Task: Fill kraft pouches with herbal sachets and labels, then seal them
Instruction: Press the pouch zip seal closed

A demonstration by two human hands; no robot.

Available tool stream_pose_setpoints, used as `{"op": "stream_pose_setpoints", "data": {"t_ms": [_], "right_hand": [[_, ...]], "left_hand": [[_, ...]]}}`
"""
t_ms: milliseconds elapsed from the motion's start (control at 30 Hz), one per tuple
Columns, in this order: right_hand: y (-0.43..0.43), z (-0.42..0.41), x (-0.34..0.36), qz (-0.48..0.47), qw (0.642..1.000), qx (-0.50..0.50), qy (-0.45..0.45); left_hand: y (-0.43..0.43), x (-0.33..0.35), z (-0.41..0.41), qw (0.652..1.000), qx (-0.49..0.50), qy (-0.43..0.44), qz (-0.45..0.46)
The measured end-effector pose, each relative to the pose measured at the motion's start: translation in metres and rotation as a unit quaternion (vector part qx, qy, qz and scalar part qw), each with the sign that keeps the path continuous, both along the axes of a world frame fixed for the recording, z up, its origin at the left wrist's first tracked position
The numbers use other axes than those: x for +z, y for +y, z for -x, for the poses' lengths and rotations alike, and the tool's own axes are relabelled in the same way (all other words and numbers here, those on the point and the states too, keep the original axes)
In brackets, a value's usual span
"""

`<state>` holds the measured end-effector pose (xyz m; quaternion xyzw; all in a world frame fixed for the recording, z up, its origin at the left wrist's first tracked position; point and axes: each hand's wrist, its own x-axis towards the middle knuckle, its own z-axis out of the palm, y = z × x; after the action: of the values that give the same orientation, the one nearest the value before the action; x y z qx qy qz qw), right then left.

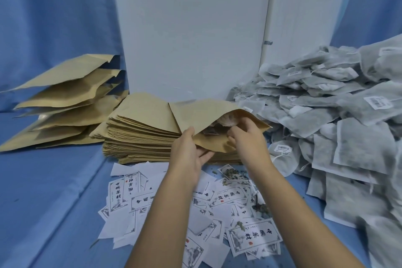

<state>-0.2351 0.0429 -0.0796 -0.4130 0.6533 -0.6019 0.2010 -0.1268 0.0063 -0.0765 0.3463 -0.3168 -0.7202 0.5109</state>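
Cloth surface [54, 202] blue; white panel [191, 28] behind held pouch [206, 113].

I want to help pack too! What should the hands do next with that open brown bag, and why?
Probably the right hand should push the sachet deeper into the kraft pouch, since it sits near the mouth, which the left hand holds open.

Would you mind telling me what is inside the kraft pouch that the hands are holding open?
The kraft pouch shows a pale sachet at its mouth, with the right hand beside it. The left hand holds the lower lip. Anything deeper is covered by the paper.
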Motion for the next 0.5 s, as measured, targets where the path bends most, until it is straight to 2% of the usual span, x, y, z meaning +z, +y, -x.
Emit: {"op": "stream_pose_setpoints", "data": {"t_ms": [100, 167, 267, 367, 500], "right_hand": [[0.000, 0.001, -0.001, 0.049, 0.997, 0.042, -0.048], [-0.001, 0.000, 0.002, 0.067, 0.996, 0.058, -0.026], [-0.011, 0.000, 0.008, 0.050, 0.993, 0.037, 0.096], [-0.023, -0.006, 0.019, -0.004, 0.969, -0.002, 0.246], [-0.040, -0.010, 0.027, -0.072, 0.940, 0.023, 0.331]], "left_hand": [[0.003, 0.000, 0.004, 1.000, 0.008, -0.006, 0.021], [0.003, 0.000, 0.006, 1.000, 0.001, -0.009, 0.017], [0.003, 0.001, 0.006, 1.000, -0.004, -0.016, 0.016], [0.002, 0.003, 0.006, 1.000, -0.011, -0.005, 0.020], [0.002, 0.005, 0.005, 0.999, -0.021, 0.026, 0.011]]}}
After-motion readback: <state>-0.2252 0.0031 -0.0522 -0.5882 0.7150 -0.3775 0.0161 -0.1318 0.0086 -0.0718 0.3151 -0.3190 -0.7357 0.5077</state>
